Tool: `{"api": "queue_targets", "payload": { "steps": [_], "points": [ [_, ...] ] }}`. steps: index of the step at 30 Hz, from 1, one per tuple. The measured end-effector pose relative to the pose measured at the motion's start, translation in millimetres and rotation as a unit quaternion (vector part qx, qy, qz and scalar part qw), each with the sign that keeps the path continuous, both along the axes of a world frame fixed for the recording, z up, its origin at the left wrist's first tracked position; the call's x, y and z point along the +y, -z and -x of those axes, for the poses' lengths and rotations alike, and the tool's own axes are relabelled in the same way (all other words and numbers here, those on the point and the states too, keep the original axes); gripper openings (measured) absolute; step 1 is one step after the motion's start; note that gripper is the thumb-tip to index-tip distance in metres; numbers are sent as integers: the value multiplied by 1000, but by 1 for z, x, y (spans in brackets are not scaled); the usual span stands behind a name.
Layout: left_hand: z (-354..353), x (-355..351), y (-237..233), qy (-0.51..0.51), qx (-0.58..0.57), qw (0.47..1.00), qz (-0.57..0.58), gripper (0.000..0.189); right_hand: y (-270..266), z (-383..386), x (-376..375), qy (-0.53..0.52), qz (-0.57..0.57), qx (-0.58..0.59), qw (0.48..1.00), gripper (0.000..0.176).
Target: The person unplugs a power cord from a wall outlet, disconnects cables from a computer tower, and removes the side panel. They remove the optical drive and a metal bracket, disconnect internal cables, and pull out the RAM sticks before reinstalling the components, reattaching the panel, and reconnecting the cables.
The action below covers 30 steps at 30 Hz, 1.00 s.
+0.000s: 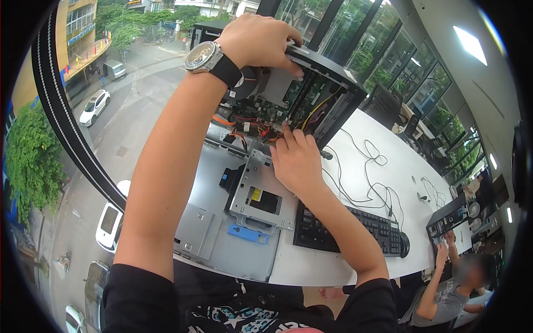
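A black desktop computer case [333, 119] stands on the table with its side off, showing the green circuit board [273, 110] and bundles of coloured cables [239, 136]. My left hand [261, 41], a watch on its wrist, wraps its fingers over the case's top edge. Inside the lower part, my right hand [297, 158] has its index fingertip on the board among cable plugs. Its other fingers curl, and whatever they pinch is hidden. Below lies a metal drive bracket [261, 186] with a blue latch [247, 233], on the grey side panel [227, 263].
A black keyboard [355, 230] lies to the right on the white table [355, 139], with loose black cables [366, 191] behind it. At far right, a co-worker [461, 283] handles another computer case [448, 216]. Tall windows border the left.
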<state>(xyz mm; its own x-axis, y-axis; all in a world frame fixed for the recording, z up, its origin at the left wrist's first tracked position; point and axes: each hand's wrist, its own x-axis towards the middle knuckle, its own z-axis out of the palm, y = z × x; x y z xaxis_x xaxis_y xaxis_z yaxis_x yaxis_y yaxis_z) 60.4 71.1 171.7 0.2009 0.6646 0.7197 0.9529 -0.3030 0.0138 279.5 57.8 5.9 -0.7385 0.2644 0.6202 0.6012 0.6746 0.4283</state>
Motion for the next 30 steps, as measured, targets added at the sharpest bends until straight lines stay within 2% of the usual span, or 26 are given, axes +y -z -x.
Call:
{"api": "queue_targets", "payload": {
  "steps": [9,20,22,30],
  "points": [
    [2,0,2,16,6,999,-28,67,-1,1,5,-7,3,18,1000,24],
    [-2,-15,-6,8,12,1000,-9,67,-3,5,14,-19,24,54,998,18],
    [-2,-40,-22,20,14,996,84,60,-2,5,15,-15,13,58,998,18],
    [-6,-41,-26,8,20,994,104,63,-2,6,14,-5,13,59,998,17]
  ]
}}
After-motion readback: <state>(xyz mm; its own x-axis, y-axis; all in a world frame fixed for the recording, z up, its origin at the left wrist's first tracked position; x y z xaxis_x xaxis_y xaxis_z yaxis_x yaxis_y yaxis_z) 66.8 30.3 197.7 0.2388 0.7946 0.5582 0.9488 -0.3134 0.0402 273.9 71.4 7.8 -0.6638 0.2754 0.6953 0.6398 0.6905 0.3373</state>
